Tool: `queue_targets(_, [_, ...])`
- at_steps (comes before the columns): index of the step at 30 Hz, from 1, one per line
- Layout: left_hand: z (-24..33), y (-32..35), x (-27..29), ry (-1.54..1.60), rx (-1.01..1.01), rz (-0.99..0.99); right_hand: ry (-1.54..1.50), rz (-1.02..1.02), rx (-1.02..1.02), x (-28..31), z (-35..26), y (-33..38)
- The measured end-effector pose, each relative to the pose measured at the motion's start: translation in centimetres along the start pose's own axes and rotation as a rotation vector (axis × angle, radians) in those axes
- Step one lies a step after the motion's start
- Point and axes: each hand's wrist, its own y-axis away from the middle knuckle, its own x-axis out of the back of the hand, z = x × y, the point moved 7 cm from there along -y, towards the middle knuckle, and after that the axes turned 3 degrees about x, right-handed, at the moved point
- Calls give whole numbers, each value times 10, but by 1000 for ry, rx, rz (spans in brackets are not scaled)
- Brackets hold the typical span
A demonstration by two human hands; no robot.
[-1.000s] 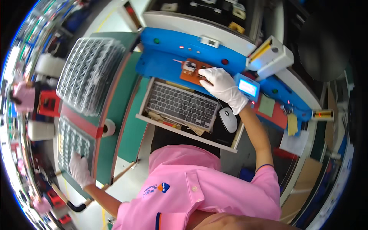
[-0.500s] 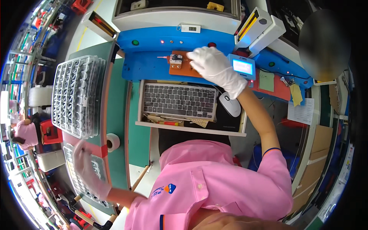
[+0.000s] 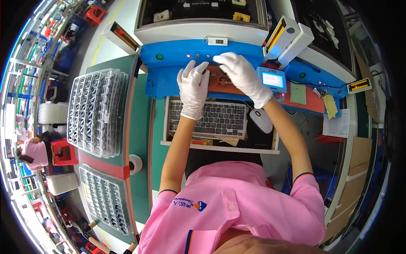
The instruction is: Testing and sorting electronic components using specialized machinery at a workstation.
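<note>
My left hand (image 3: 193, 89), in a white glove, is at the left end of the orange fixture block (image 3: 216, 86). Its thumb and index finger close on a small dark part (image 3: 204, 71), mostly hidden by the fingers, while the other fingers stick up. Over the right side of the block hovers my gloved right hand (image 3: 242, 76), its fingers bent and the thumb apart from them; nothing shows between them. Small metal pieces (image 3: 223, 78) sit on the block between my hands. The block rests on a blue machine base (image 3: 169, 86).
Clear trays (image 3: 95, 112) with dark parts are stacked on the left green bench, and another tray (image 3: 105, 201) lies nearer. A keyboard (image 3: 222, 118) and a mouse (image 3: 261, 120) occupy the drawer below. Right of the block stands a lit display box (image 3: 272, 80). A tape roll (image 3: 135, 164) is by the bench edge.
My left hand has come from the near tray on the left up to the fixture block. My right hand stays near the block, its fingers slightly lifted. The view has shifted a little.
</note>
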Motion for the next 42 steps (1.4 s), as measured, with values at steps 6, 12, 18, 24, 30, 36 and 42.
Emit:
queue_targets(6, [-16,5,-13,-69,18,-51,-14,46,-144,66,1,44])
queue_targets(12, [-19,4,-15,-55,124,-132,-150,19,-264,63,4,62])
queue_targets(18, [-18,2,-20,-56,165,-130,-370,17,-229,15,5,47])
queue_targets(24, [17,-35,23,39,93,-135,-363,-121,-348,-4,16,21])
queue_targets(30, [11,-208,9,200,-236,60,-378,350,-78,27,63,-99])
queue_targets(36, [-45,-313,-160,-373,-326,-441,-160,458,-672,1,202,-198])
queue_targets(42, [-79,-305,-178,136,-119,-515,-16,307,-606,-17,232,-211])
